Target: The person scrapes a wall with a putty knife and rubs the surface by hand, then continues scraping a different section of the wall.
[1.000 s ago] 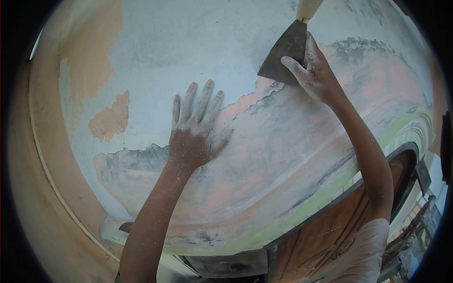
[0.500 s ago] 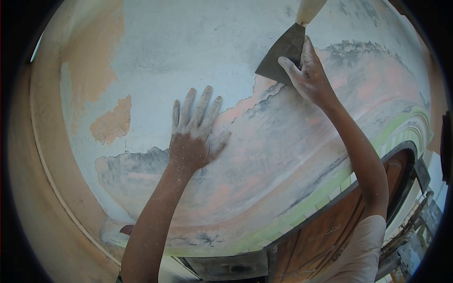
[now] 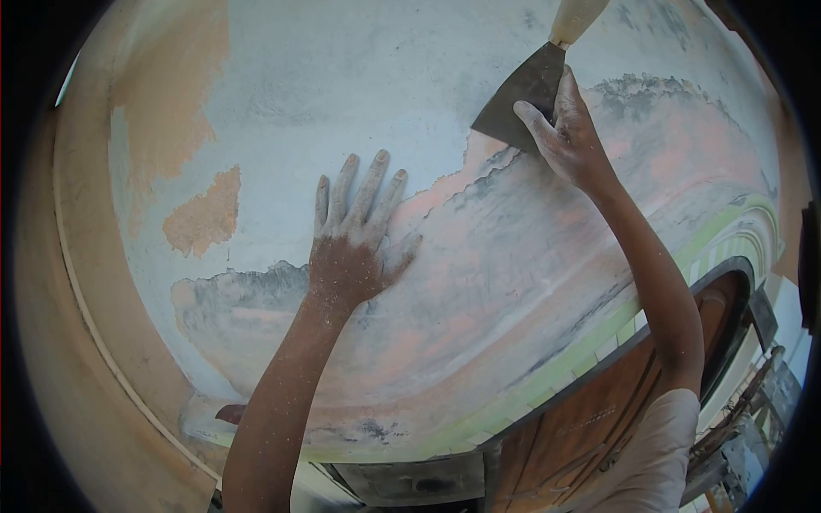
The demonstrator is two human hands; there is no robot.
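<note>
My right hand (image 3: 569, 137) grips a putty knife (image 3: 522, 98) by its wide dark blade, with the thumb lying across the near face. The pale handle (image 3: 580, 19) points up and away past my fingertips. The blade's straight edge is at the ragged border of the pale blue paint, beside a pink bare patch. Dust coats both hands. My left hand (image 3: 355, 248) lies flat on the wall (image 3: 445, 282), fingers spread upward and nothing held, its palm spanning paint and scraped surface.
Below runs a green and white moulding (image 3: 479, 436) above a brown wooden door (image 3: 581, 427). A peeled tan patch (image 3: 205, 214) shows at left, near a tan side wall (image 3: 94, 282). Lumber and metal pieces (image 3: 753, 427) stand at lower right.
The putty knife and my right hand have shifted slightly right along the paint border. My left hand remains flat on the wall, nearly in the same place.
</note>
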